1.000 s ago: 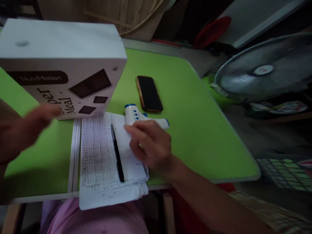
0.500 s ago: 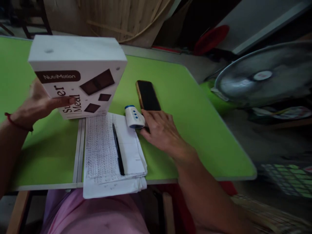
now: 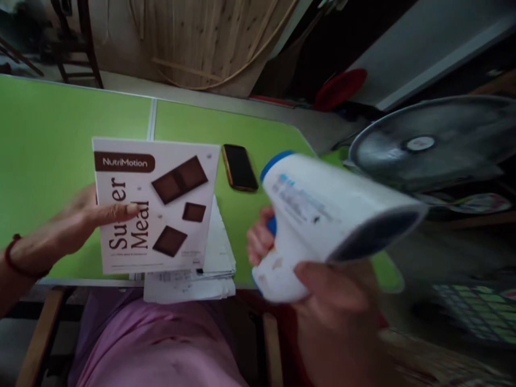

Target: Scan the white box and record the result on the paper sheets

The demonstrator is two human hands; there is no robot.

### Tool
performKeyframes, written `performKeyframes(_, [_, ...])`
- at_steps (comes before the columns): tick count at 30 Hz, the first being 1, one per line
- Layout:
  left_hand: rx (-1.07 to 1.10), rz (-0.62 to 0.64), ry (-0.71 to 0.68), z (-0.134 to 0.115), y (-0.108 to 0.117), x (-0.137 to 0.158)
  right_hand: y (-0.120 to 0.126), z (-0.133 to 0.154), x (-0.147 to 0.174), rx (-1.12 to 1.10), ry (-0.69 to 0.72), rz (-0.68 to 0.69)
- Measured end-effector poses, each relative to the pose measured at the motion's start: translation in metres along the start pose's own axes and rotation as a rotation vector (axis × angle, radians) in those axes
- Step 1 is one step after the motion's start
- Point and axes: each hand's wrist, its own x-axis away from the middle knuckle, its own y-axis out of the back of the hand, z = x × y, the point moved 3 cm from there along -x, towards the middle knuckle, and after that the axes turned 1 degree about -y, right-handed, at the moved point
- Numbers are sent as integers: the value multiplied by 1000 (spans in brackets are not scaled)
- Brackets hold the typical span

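One box (image 3: 161,209) is gripped in your left hand (image 3: 74,228), one thermometer (image 3: 318,207) in your right hand (image 3: 336,295); beyond that hand, leftward, lies the phone (image 3: 241,167).

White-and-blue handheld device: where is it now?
In the head view, the white-and-blue handheld device is right of centre, held in the right hand, with the phone to its left.

I could pass over the green table (image 3: 60,118) at upper left; the box (image 3: 149,236), left of centre, blocks the way across from my right hand (image 3: 336,290).
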Motion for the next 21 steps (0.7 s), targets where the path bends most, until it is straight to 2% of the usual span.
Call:
performKeyframes(3, [8, -20, 60, 5, -12, 23, -32, 18, 25, -467, -239, 42])
performKeyframes(5, [13, -82, 55, 10, -18, 32, -50, 23, 41, -582, -323, 40])
performKeyframes(10, [7, -258, 5, 12, -25, 41, -73, 16, 59, -535, -354, 99])
performKeyframes(13, [-29, -291, 17, 10, -28, 43, -81, 9, 56, -519, -357, 136])
performKeyframes(16, [-45, -301, 28, 9, -30, 44, -88, 12, 48, -600, -377, 123])
performKeyframes(21, [62, -317, 17, 15, -32, 47, -91, 26, 42, -799, -598, 41])
